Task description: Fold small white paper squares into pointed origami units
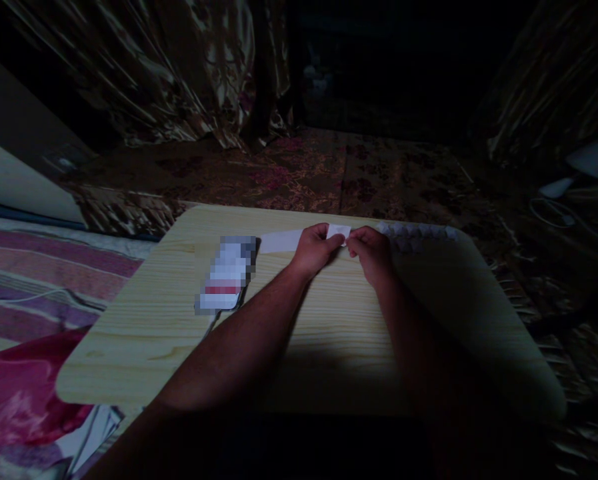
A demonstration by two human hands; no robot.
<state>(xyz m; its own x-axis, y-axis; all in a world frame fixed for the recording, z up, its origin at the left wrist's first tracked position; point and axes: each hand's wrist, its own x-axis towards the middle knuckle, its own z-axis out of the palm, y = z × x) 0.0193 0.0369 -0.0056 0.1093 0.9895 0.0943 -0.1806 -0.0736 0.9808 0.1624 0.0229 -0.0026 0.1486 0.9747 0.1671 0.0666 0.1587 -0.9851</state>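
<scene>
My left hand (315, 251) pinches a small piece of white paper (339, 231) between thumb and fingers, above the far part of the wooden table (339, 320). At the paper's right side, my right hand (372, 251) is closed, with its fingertips at the paper's edge. Left of my left hand lies a flat white paper strip (279, 241), partly hidden by that hand. Beyond my right hand, several small pale pieces (419, 231) stand in rows near the far right edge; their exact kind is too dark to make out.
A phone (227, 273) with a lit, blurred screen lies on the table's left half, a cable (209, 327) running from it. Striped bedding (43, 280) and a shiny pink cloth (33, 387) are at the left. Patterned curtains (193, 67) hang behind; a white lamp-like object (596, 159) stands right.
</scene>
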